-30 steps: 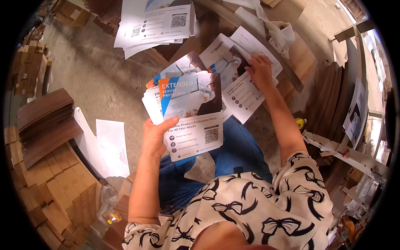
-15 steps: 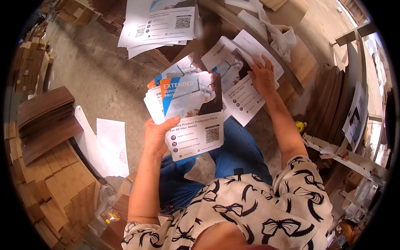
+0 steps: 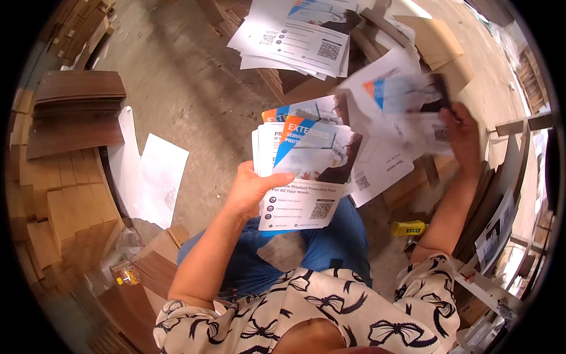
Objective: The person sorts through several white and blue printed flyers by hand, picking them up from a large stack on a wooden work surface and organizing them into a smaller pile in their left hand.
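At upper right, the right hand (image 3: 464, 133) now grips a blurred leaflet (image 3: 413, 101) moved off the papers (image 3: 386, 172) below, separating it; the left hand (image 3: 247, 187) clasps a leaflet stack (image 3: 306, 203).

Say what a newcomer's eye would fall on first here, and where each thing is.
Probably the overlapping printed cards in the left hand, with orange and blue corners, near the centre of the view. Next might come the blurred card at the right hand, toward the upper right; then the yellow container beside the right forearm.
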A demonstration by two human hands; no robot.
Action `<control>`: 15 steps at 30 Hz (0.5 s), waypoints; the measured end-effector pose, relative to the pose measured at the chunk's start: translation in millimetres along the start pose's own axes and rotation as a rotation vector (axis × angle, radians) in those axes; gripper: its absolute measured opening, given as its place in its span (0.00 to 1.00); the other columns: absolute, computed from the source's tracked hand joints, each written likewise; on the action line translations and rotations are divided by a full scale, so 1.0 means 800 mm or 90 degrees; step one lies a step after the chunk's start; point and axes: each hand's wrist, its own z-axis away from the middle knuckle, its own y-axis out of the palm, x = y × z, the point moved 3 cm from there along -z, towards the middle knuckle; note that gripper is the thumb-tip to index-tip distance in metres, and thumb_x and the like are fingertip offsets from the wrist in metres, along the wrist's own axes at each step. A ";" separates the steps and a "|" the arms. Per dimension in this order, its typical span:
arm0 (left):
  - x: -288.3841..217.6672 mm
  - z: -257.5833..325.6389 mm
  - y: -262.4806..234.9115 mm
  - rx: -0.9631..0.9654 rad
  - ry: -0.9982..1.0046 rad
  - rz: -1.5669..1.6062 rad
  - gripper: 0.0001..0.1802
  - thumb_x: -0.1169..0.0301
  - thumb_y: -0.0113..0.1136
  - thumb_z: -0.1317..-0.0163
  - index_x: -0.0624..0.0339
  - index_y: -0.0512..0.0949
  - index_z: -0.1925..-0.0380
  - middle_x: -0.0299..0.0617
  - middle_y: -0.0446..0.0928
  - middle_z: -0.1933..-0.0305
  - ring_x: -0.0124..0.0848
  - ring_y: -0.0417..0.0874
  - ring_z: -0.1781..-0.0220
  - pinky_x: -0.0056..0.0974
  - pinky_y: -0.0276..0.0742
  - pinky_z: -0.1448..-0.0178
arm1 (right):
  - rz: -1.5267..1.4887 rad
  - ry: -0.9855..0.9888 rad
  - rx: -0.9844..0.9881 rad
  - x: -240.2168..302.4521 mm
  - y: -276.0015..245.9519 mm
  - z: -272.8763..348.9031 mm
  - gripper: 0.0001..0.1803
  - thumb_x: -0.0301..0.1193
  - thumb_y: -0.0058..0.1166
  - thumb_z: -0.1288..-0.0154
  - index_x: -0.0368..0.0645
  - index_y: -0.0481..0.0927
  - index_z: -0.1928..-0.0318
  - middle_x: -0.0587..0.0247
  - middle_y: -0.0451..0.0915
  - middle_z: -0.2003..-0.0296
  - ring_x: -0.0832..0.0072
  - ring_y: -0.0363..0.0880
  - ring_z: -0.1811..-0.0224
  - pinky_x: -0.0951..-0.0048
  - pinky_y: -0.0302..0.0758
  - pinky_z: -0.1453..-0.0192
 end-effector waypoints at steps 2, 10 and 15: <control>-0.002 0.003 -0.004 0.017 -0.010 0.007 0.19 0.81 0.69 0.53 0.72 0.76 0.59 0.51 0.81 0.61 0.36 0.85 0.63 0.39 0.83 0.58 | -0.046 0.037 -0.113 0.025 -0.003 -0.030 0.11 0.30 0.56 0.35 0.36 0.79 0.57 0.69 0.78 0.67 0.85 0.72 0.66 0.82 0.70 0.61; -0.004 -0.002 -0.003 0.062 0.004 0.006 0.21 0.80 0.69 0.53 0.74 0.76 0.57 0.51 0.81 0.59 0.36 0.84 0.61 0.39 0.82 0.55 | -0.046 0.043 -0.175 0.008 0.155 -0.228 0.14 0.27 0.60 0.42 0.36 0.79 0.56 0.55 0.81 0.63 0.65 0.79 0.63 0.68 0.74 0.59; -0.009 0.000 -0.010 0.075 0.033 0.019 0.21 0.80 0.68 0.53 0.74 0.76 0.57 0.52 0.81 0.59 0.36 0.84 0.60 0.39 0.81 0.55 | -0.007 0.074 -0.078 0.009 0.258 -0.263 0.25 0.38 0.68 0.52 0.35 0.79 0.56 0.53 0.83 0.64 0.62 0.82 0.62 0.64 0.75 0.57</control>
